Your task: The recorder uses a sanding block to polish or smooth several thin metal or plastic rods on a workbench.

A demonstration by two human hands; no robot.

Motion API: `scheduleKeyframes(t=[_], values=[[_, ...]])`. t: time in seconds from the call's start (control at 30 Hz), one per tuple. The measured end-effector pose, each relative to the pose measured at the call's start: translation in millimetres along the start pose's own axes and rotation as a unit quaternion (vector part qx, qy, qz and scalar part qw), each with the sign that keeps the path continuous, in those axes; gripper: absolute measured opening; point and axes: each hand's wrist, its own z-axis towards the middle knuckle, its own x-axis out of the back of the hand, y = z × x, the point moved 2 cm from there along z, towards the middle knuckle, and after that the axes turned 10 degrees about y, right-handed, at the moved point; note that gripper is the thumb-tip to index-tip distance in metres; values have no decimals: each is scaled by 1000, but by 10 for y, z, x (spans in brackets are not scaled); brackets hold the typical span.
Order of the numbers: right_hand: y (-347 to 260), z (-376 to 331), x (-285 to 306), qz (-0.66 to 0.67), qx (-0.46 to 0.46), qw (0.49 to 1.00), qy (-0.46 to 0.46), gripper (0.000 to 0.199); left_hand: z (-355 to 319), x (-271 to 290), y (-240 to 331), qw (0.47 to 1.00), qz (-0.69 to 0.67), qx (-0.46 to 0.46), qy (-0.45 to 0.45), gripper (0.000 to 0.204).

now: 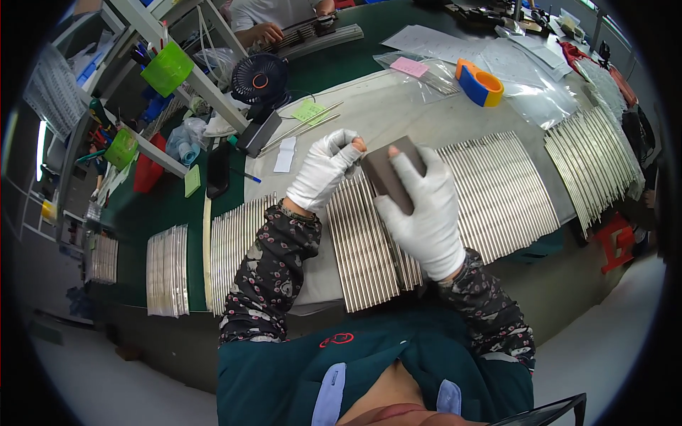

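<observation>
My right hand point(430, 213), in a white glove with bare fingertips, grips a dark grey-brown rectangular block point(389, 176) that looks like a sanding sponge. It is held over a row of thin silvery metal rods point(361, 245) lying side by side. Left of the block, my left hand point(323, 172), gloved the same way, is closed with its thumb and fingertips together above the far end of the rods. Whatever those fingers hold, if anything, is too small to make out. A wider row of rods point(508, 195) lies to the right of my right hand.
More rods point(241, 231) lie at left, with a wrapped bundle point(168, 270) beyond; another row point(593, 163) is at far right. A fan point(260, 78), phone point(218, 170), tape dispenser point(479, 83) and plastic bags point(536, 89) surround the work area. Another person's hand point(268, 33) is across the table.
</observation>
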Motion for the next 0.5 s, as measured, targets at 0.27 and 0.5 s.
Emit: scheduleKeyframes(t=[0.27,0.5], values=[[175,-224,-141,13,16,1000,24,58,-14,36,-73,1000,19,-2,-4,17],[558,-276,-80,-52,-99,994,-20,54,120,17,-197,1000,16,3,15,15]])
